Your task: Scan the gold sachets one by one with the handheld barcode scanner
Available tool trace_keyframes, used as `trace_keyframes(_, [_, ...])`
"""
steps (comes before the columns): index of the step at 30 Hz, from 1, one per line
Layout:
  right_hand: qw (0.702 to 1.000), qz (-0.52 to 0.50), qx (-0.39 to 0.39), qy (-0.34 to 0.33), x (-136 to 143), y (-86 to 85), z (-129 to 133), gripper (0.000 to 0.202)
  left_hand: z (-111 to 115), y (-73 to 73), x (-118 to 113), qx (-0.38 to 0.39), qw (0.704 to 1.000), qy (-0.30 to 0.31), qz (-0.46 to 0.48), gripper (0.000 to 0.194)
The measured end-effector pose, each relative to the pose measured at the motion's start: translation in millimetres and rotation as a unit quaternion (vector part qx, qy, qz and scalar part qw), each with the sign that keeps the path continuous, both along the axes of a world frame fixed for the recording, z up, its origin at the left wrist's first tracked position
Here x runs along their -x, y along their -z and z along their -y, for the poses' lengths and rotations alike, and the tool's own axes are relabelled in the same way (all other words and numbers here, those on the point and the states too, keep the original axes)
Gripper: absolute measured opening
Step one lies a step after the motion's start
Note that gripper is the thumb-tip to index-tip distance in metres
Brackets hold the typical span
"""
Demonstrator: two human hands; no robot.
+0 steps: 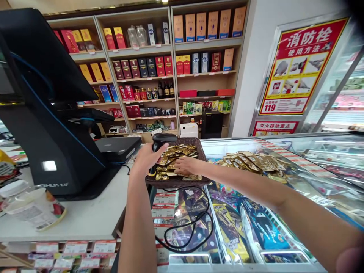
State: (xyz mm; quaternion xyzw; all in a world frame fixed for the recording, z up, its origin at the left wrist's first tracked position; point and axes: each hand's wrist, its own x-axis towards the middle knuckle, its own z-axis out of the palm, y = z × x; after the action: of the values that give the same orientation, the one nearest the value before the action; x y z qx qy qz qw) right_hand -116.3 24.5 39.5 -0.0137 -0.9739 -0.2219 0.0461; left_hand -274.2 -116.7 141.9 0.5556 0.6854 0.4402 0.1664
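Note:
A black handheld barcode scanner is gripped in my left hand, its head pointing right above a brown woven basket. Gold foil packets fill the basket in a loose pile. My right hand reaches in from the right and rests on the packets, fingers stretched forward and slightly bent. No packet is lifted clear of the pile. From the basket's front, a black cable loops over the glass top of a freezer.
More gold packets lie on the freezer glass at right. On the left counter stand a black checkout terminal, a black flat box and a tilted paper tub. Behind are shelves of boxed bottles.

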Motion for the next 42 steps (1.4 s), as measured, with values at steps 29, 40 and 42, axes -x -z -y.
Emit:
trace_keyframes(29, [0.354,-0.626,0.643,0.262,-250,20.7,59,0.035,-25,27.5,-156,-0.025,0.984,0.158,-0.083,0.045])
trace_keyframes(40, [0.323,-0.634,0.661,0.238,-260,23.6,61,0.035,-5,55.9,-186,0.018,0.987,0.146,-0.062,0.044])
trace_keyframes(42, [0.325,-0.633,0.661,0.238,-262,25.4,60,0.036,-4,58.6,-188,0.028,0.985,0.156,-0.075,0.044])
